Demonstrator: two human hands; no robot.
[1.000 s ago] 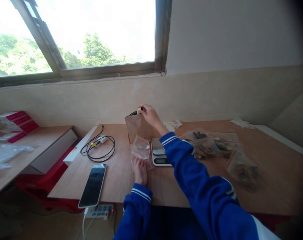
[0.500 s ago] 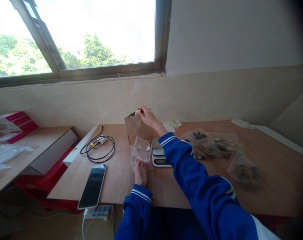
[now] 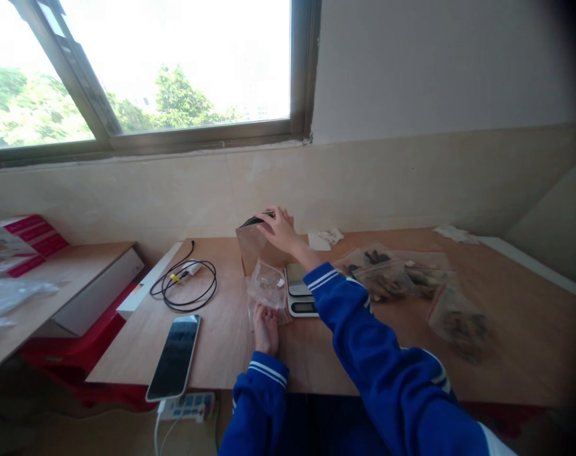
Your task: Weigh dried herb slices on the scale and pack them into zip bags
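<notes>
A brown paper bag (image 3: 259, 246) stands upright at the back of the table, its dark mouth facing up. Over that mouth is my right hand (image 3: 281, 233), fingers apart, with nothing visible in them; the fingertips are partly hidden at the bag's rim. My left hand (image 3: 266, 326) rests on the table with curled fingers closed on the lower part of a clear plastic bag (image 3: 268, 282). That bag leans in front of the paper bag. Just right of it sits a kitchen scale (image 3: 297, 288), partly covered by my right forearm.
Zip bags of dried brown pieces (image 3: 387, 278) lie to the right, another bag (image 3: 463, 326) nearer. On the left are a phone (image 3: 174, 358) and a coiled black cable (image 3: 193, 297). Crumpled white tissue (image 3: 330, 237) lies by the wall. A power strip (image 3: 188, 405) hangs below the table edge.
The pale piece that was between my right fingers at the paper bag's mouth no longer shows. My right hand has spread and dropped slightly. The left hand stays on the plastic bag.
</notes>
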